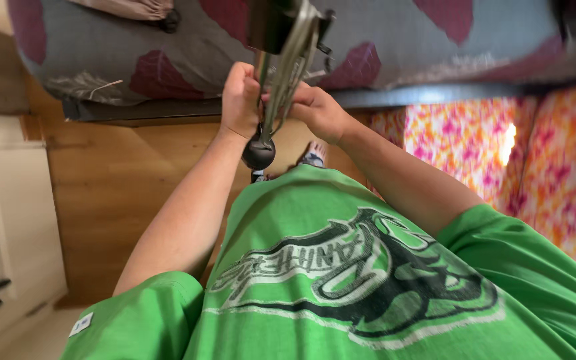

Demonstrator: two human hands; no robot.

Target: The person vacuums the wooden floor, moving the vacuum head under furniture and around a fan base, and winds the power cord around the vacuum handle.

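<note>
Metal-framed tool (287, 63) ran lengthwise away from body, black knob (259, 153) nearest chest. Left hand (241, 100) fisted round shaft; right hand (318, 110) clasped opposite side, equally near.

Green shirt (341, 313) with dark-and-white graphic noted. Bedcover (188, 47) recorded as grey with maroon leaf shapes (pale veins). Curtain (475, 143) logged: orange-pink mottled. Floor (108, 193) seen as honey-brown wood.

Both arms outstretched, left hand (240, 100) and right hand (318, 110) fisted close together, knuckles nearly touching.
</note>
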